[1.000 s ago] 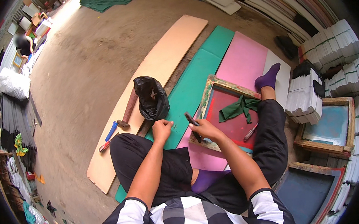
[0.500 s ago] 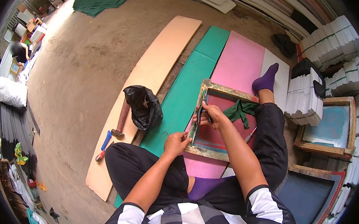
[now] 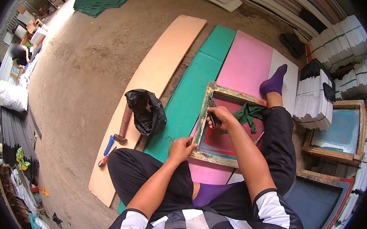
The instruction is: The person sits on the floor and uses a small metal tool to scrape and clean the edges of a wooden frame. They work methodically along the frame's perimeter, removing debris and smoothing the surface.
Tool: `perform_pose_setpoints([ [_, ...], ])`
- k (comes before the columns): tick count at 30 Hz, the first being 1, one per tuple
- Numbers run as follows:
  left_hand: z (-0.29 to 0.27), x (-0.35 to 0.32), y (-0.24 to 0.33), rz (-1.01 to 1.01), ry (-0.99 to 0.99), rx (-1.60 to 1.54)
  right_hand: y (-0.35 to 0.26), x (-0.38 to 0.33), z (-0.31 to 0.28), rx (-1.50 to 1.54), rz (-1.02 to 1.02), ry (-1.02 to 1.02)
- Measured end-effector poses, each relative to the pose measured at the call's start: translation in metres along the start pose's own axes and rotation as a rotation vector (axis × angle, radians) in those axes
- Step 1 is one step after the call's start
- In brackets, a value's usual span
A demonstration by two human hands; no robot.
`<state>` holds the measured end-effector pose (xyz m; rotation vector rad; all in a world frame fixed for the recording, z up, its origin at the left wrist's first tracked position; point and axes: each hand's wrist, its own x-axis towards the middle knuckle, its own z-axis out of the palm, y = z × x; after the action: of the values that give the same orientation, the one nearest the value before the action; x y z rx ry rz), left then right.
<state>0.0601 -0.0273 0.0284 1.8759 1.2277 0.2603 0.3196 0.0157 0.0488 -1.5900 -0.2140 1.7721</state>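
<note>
Head view: the right hand [image 3: 218, 115] has slid further up the worn wooden-framed printing screen [image 3: 202, 124] since a moment ago, clenched around a small dark tool [image 3: 212, 108] at the frame's left rail; the left hand [image 3: 181, 148] grips the near corner. The frame lies on pink and green floor sheets [image 3: 248, 61], with a black plastic bag [image 3: 146, 110] beside bare floor leftward.

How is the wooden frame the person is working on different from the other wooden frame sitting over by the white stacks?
The near frame has chipped green paint on its wood; the far frame is bare brown wood. The near frame's screen is red with a green cloth on it; the far one's is blue-green and bare. The left hand and right hand touch the near frame; nothing touches the far one. Both are rectangular wooden frames.
</note>
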Motion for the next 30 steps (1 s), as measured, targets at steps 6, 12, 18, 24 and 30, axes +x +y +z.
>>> perform_pose_setpoints([
  [6, -0.001, 0.000, 0.004, -0.015, -0.011, -0.024, 0.000, 0.005, -0.002, -0.407, -0.073, 0.121],
  [12, -0.003, -0.003, 0.004, -0.022, -0.013, -0.018, 0.013, 0.015, -0.002, -0.611, -0.248, 0.249],
  [18, 0.002, -0.006, -0.003, 0.014, 0.038, -0.005, 0.037, 0.032, -0.010, -1.013, -0.583, 0.498],
  [24, -0.010, 0.009, -0.034, -0.298, 0.086, -0.708, 0.063, -0.030, 0.040, -1.067, -0.489, 0.147],
  [30, -0.050, 0.007, -0.041, -0.539, 0.007, -1.097, 0.089, -0.048, 0.091, -1.070, -0.356, -0.136],
])
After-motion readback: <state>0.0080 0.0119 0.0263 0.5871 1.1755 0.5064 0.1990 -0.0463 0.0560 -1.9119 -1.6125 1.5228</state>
